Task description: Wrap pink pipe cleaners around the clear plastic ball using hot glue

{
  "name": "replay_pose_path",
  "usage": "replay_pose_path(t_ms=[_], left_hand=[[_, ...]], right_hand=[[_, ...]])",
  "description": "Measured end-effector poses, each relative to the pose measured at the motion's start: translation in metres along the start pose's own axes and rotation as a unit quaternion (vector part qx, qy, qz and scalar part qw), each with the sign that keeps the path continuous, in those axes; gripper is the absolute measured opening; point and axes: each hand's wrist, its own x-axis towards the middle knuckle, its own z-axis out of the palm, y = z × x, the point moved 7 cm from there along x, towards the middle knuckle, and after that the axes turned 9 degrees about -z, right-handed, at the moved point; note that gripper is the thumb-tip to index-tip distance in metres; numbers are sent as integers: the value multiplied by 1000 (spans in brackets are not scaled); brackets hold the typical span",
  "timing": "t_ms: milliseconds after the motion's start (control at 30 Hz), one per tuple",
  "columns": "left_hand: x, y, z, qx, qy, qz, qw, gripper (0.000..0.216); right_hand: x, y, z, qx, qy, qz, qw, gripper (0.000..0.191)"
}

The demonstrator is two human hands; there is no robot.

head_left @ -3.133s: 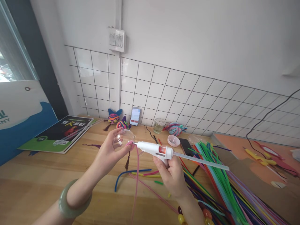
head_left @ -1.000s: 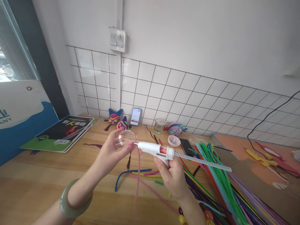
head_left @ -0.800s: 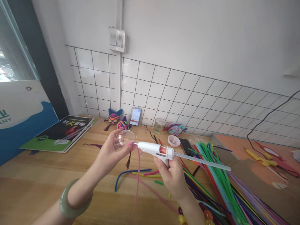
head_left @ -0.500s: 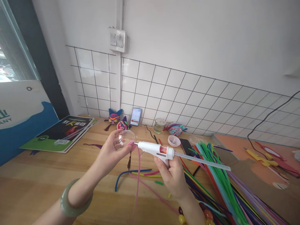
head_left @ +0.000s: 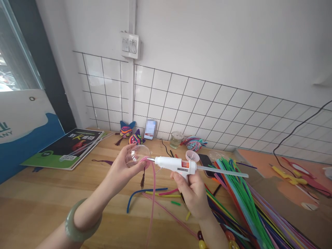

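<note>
Behind the wooden desk (head_left: 46,204), a white wall (head_left: 220,41) is rising, a black wire grid (head_left: 184,94) is lining its lower part, and daylight is showing through a window (head_left: 9,58) at left.

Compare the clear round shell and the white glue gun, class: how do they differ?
The clear round shell is see-through, while the white glue gun has a mostly opaque body. The shell is rounded; the glue gun is long, with a glue stick jutting from its back. The left hand holds the shell between thumb and fingers, while the right hand grips the glue gun by its handle. Both are held above the wooden table.
</note>
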Motion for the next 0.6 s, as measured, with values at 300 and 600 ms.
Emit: replay_pose_path(t_ms=[300,600], left_hand=[[0,-1,0,21,-29,-26,999,71],[5,2,-6,15,-24,-34,999,67]], right_hand=[[9,10,1,218,20,64,974,24],[18,35,0,357,-47,140,922,38]])
